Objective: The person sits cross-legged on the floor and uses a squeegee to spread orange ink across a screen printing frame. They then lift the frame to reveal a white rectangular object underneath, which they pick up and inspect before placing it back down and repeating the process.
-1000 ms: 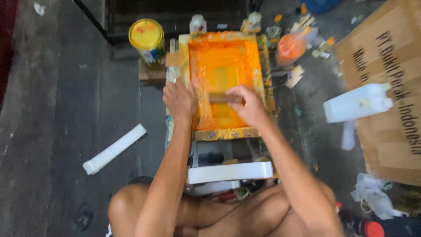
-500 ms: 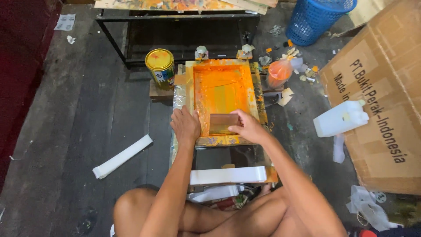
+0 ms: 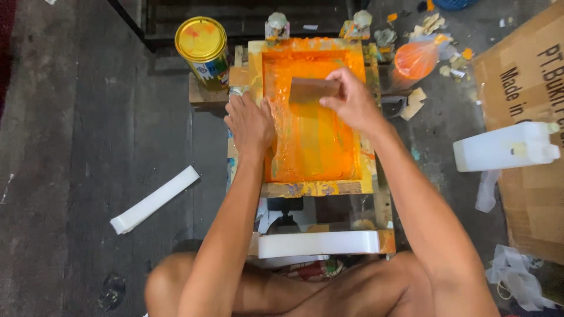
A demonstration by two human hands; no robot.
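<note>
Right hand (image 3: 352,101) fingers clamped on squeegee (image 3: 314,90) at far end of orange screen frame (image 3: 311,117), left hand (image 3: 251,123) flat, fingers spread narrow on frame's left rail, likely pinning it against drag.

1. Both forearms are bare to the frame's edge, with no sleeves, and lean in build.
2. The left hand (image 3: 251,120) and right hand (image 3: 352,101) wear no gloves, rings or watch.
3. Bare knees and thighs show at the bottom edge; whether any clothing is worn cannot be told.
</note>
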